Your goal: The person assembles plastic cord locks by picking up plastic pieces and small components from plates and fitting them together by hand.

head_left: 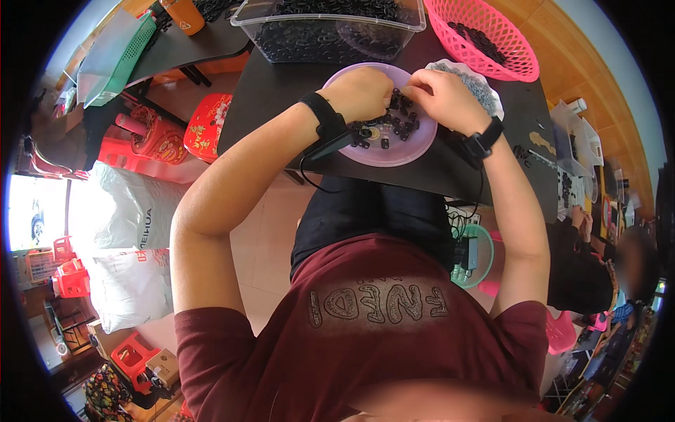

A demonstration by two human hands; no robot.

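Note:
My left hand (360,95) is closed, its fingers curled over the far part of a pale purple plate (401,157). My right hand (444,100) is beside it at the plate's right, thumb and fingers drawn together in a pinch. The fingertips of both hands come close to each other, and what they hold is too small and too hidden to make out. Below them in the plate lie several small black parts (404,129), loosely heaped. A white bowl (498,104) of small grey pieces (472,83) stands just behind my right hand.
A clear bin (327,46) full of black parts stands at the table's far side. Right of it is a pink basket (520,60) with more black parts. Red stools and white sacks (133,211) are on the left. Another person (580,264) works at the right.

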